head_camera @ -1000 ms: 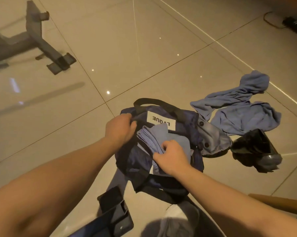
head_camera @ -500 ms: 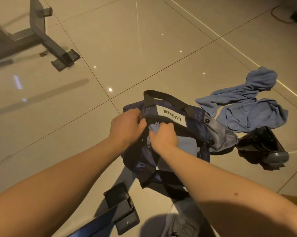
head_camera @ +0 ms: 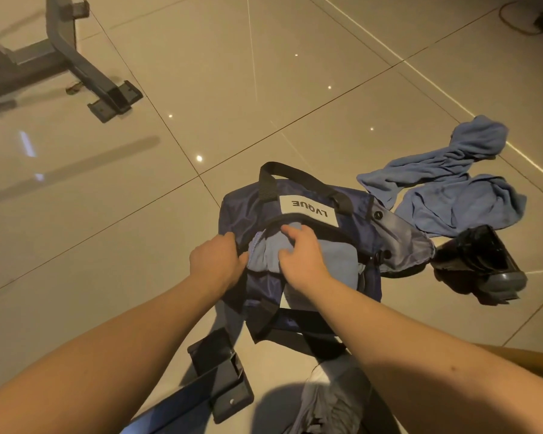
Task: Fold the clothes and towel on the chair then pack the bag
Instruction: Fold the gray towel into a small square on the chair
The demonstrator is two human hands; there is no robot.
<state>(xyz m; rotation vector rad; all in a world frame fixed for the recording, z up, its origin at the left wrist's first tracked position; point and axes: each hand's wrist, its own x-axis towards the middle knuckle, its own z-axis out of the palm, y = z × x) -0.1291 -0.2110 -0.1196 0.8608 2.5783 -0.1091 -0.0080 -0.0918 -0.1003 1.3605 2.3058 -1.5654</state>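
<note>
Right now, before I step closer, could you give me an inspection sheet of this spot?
Surface: glossy beige tiled floor.
Job's things: navy bag open on the floor, folded blue cloth partly inside; crumpled blue garment to its right.
Clutter: shiny black object beside the garment; black bracket near the person.
Grippers: left hand grips the bag's rim; right hand grips the folded cloth.
Cables: one cable, far right corner.
Surroundings: grey metal frame, far left.
</note>
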